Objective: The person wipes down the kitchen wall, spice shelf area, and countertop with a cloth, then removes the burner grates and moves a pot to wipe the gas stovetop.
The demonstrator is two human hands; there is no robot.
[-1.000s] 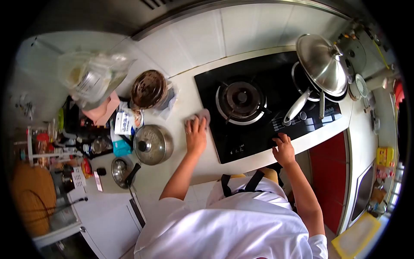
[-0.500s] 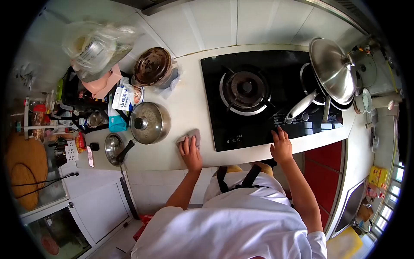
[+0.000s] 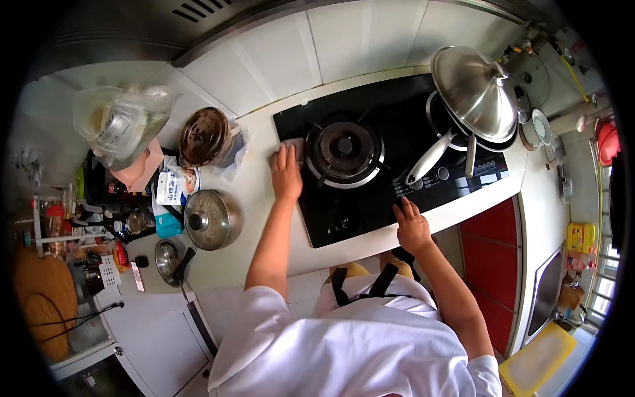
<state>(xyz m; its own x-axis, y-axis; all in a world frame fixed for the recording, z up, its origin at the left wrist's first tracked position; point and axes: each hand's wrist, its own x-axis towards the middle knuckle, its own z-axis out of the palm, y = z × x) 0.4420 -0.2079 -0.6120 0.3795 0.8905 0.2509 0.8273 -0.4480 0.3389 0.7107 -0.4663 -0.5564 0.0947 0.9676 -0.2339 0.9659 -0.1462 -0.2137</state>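
My left hand (image 3: pixel 286 173) presses on a greyish-pink cloth (image 3: pixel 296 147) at the left edge of the black gas stove (image 3: pixel 350 215), beside the left burner (image 3: pixel 344 147). The fingers point away from me, and part of the cloth is hidden under them. My right hand (image 3: pixel 412 225) rests at the front edge of the stove, near the knobs (image 3: pixel 442 174), with a finger stretched out and nothing seen in it. A wok with a steel lid (image 3: pixel 473 92) covers the right burner, its handle (image 3: pixel 430 157) slanting toward the front.
Left of the stove, on the white counter (image 3: pixel 268 235), stand a glass-lidded pot (image 3: pixel 213 220), a brown-lidded container (image 3: pixel 204 137) and a small metal bowl (image 3: pixel 170 262). Packets and a plastic bag (image 3: pixel 122 126) crowd the far left. A sink (image 3: pixel 545 301) is at the right.
My left hand has moved with the cloth from the front of the counter, away from me, to the stove's left edge. My right hand stays at the front edge. The view has shifted.
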